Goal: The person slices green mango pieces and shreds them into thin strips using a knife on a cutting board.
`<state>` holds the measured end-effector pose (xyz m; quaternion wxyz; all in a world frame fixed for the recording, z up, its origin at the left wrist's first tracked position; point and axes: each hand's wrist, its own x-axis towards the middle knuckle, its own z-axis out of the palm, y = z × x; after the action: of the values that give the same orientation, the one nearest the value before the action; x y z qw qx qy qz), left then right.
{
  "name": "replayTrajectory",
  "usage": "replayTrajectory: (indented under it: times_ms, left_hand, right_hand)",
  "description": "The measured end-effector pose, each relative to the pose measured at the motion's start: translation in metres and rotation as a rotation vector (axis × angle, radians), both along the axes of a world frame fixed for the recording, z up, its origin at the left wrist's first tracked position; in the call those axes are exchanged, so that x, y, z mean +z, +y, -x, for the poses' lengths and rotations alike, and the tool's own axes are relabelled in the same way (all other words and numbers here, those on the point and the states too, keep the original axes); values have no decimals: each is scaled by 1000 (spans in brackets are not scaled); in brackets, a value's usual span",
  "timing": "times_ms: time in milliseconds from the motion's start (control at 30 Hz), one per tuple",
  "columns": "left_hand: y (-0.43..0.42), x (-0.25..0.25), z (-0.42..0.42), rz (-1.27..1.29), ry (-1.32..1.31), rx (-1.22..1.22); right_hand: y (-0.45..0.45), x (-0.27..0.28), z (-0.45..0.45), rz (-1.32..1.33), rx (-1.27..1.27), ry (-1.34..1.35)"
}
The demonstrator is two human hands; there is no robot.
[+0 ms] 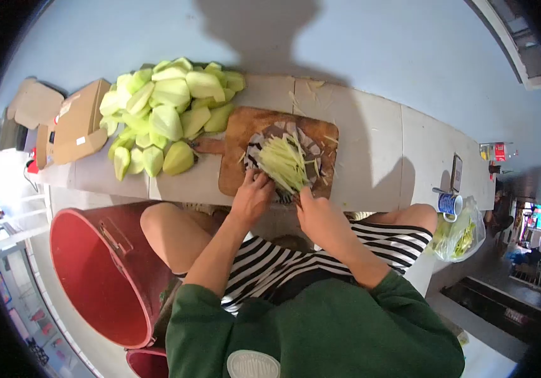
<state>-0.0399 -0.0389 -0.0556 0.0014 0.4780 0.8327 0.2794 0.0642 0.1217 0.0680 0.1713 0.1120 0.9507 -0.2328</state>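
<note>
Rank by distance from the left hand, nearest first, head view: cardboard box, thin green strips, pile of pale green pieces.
1. Thin green strips: over the cutting board.
2. Pile of pale green pieces: left of the board.
3. Cardboard box: far left, past the pile.

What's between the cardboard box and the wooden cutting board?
In the head view, a heap of pale green pieces lies between the cardboard box and the wooden cutting board.
</note>
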Motion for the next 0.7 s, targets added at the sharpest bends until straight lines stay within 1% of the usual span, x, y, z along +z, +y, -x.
replayTrajectory:
  times_ms: [33, 100, 167, 233, 367, 467, 533, 633, 667, 700]
  left_hand:
    - [-2, 0, -7, -6, -18, 21]
    - [-3, -4, -7, -14, -13, 32]
    - [-2, -1, 2, -22, 16, 49]
    - [-5, 4, -7, 33, -75, 28]
    - [-4, 5, -13, 48, -68, 104]
    - [0, -5, -12, 1, -24, 117]
    - [-5, -6, -14, 1, 24, 106]
    - [-5, -12, -12, -4, 22, 93]
    - [-5, -11, -13, -7, 21, 92]
    - [-6, -8, -13, 40, 6, 83]
  right_hand:
    - [-2, 5, -5, 18, -3, -6]
    - [-5, -30, -2, 11, -7, 13]
    - [-5, -42, 8, 5, -4, 57]
    - [-12, -40, 2, -44, -18, -68]
    - [-7, -39, 4, -29, -8, -60]
    - [-7, -12, 4, -88, 23, -49]
    - [-10, 4, -1, -52, 2, -37]
    - [-11, -11, -3, -72, 20, 27]
    - [-10, -25, -4, -75, 19, 25]
    - [-14, -35, -2, -61, 16, 50]
